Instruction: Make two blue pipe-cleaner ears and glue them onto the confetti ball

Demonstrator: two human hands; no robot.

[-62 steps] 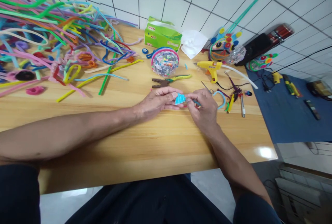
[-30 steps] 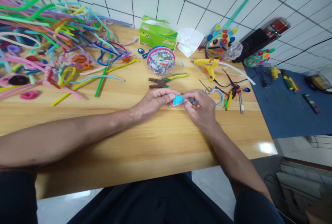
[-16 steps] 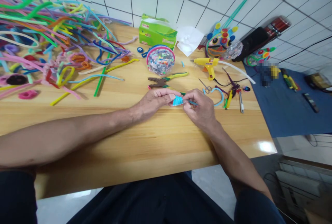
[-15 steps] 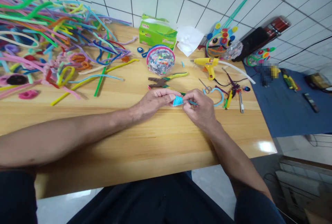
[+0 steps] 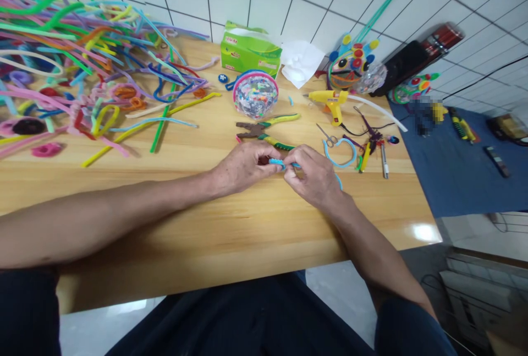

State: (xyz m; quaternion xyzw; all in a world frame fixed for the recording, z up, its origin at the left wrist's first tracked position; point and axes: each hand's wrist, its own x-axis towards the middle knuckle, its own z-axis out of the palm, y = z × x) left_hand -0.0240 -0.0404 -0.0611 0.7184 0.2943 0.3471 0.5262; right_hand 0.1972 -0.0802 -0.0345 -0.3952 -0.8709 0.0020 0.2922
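Between the fingertips of my two hands is a small light-blue coiled pipe cleaner, seen nearly edge-on. My left hand pinches its left side between thumb and fingers. Fingers closed, my right hand grips the strand at its right end. A bit of light-blue strand shows past the right wrist. Just beyond my hands lie pliers with green and yellow handles. To the right, a curved light-blue pipe cleaner rests by small scissors.
A heap of colourful pipe cleaners covers the table's left. Behind my hands stand a decorated bowl and green tissue pack. A yellow glue gun lies right of them, its cord near a white pen.
The light-blue coil has turned from showing its broad face to nearly edge-on. My right hand has shifted slightly left, and a blue strand now shows beyond its wrist.
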